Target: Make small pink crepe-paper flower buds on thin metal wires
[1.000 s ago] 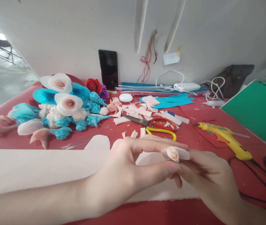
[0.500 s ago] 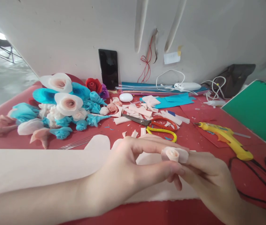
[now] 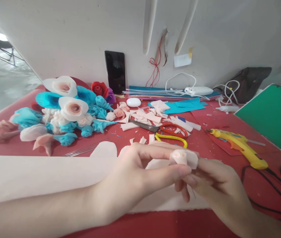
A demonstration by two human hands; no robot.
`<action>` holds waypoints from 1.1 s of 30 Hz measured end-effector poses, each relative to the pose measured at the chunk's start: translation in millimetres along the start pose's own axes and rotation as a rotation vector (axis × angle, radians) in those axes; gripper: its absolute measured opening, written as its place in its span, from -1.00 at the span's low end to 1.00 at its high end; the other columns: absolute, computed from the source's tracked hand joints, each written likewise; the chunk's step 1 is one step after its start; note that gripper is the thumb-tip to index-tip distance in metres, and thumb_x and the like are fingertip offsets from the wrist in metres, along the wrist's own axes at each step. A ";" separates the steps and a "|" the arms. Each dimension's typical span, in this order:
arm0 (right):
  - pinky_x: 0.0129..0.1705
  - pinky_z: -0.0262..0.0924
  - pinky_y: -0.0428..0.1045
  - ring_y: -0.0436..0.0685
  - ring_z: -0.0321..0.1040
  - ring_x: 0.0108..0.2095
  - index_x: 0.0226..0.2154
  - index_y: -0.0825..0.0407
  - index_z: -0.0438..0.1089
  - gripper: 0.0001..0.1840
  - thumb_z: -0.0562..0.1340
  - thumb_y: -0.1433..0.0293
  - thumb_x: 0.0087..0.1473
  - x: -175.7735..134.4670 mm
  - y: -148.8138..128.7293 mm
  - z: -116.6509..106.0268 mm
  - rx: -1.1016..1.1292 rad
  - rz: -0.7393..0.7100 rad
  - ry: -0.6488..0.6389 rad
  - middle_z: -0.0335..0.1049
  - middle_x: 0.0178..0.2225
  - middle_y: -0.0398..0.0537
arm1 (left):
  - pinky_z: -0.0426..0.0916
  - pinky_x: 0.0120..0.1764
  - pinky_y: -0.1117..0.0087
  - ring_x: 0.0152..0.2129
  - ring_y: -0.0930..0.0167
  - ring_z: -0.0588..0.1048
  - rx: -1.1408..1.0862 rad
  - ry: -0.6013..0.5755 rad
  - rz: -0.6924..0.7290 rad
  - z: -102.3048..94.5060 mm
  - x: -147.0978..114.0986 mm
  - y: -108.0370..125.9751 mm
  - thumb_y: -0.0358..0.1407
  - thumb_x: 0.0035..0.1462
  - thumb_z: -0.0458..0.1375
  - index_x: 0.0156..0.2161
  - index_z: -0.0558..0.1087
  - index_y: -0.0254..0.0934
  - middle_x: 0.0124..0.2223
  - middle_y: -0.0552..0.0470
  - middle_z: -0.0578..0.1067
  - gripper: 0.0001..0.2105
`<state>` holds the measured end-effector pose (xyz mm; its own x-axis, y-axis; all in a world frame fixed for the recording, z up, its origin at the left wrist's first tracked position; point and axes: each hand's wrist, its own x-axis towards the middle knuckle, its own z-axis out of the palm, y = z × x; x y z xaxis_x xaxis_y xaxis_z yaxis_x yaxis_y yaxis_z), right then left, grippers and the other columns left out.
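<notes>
Between both hands is a small pale pink paper flower, a rolled centre with a thin petal around it. My left hand pinches its near side between thumb and fingers. From the right, my right hand is closed on the flower's petal and base, its fingertips meeting those of the left. A thin wire shows below the fingers. Beneath the hands lies a pale pink paper sheet, with rounded petal pieces at its far edge.
Beyond the hands lie scissors and pink paper scraps. Finished paper flowers crowd the left, beside thin wires. At right are a yellow glue gun, its black cord and a green board. A phone leans on the wall.
The flower has tilted and the petal now stands more upright around the rolled centre. My left thumb has shifted up against it, and the wire has come into view below.
</notes>
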<state>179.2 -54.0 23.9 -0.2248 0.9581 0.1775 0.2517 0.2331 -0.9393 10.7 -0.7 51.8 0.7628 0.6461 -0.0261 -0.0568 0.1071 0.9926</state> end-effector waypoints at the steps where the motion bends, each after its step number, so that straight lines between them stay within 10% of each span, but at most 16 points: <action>1: -0.57 0.19 -0.29 -0.15 0.29 -0.60 -0.48 0.06 0.34 -0.78 0.12 0.35 0.15 0.9 -0.3 0.4 0.022 0.003 0.005 0.33 -0.57 -0.22 | 0.36 -0.13 0.46 -0.31 0.40 0.49 -0.004 0.005 0.015 -0.4 0.6 -0.5 -0.31 0.14 0.08 -0.47 0.48 -0.39 -0.39 0.00 0.52 -0.77; 33: -0.31 0.26 -0.29 -0.14 0.34 -0.41 -0.33 -0.02 0.38 -0.77 0.03 0.36 0.22 -1.9 -1.6 4.1 0.107 0.073 -0.092 0.39 -0.44 -0.22 | 0.28 -0.37 0.48 -0.50 0.52 0.33 -0.136 0.040 -0.065 1.7 0.0 -11.4 -0.21 0.09 0.14 -0.29 0.50 -0.31 -0.41 0.06 0.44 -0.80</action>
<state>175.4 -56.9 23.9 -0.2959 0.9514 0.0851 0.1697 0.1400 -0.9755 12.4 -3.2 40.8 0.7416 0.6638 -0.0967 -0.0974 0.2492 0.9635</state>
